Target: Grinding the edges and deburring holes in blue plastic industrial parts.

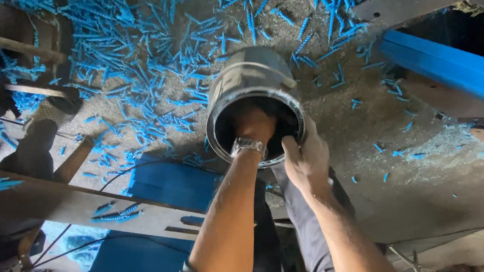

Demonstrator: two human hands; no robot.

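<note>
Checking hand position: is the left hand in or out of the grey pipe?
In. The left hand reaches past the rim of the grey pipe, wristwatch at the opening. The right hand grips the rim outside.

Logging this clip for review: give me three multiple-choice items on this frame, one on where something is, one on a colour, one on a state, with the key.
1. Where is the left hand?
A. Inside the open mouth of the metal cylinder
B. On the blue beam
C. On the floor

2. What colour are the screws strewn on the floor?
A. Red
B. Blue
C. Yellow

3. How does the right hand meet the cylinder?
A. Clear of it
B. Flat on its far end
C. On the near rim, thumb against the edge

Key: 1 A, the wrist with its watch passes into the opening. 2 B, they are all bright blue. 3 C, its fingers wrap the rim's outer side.
</note>
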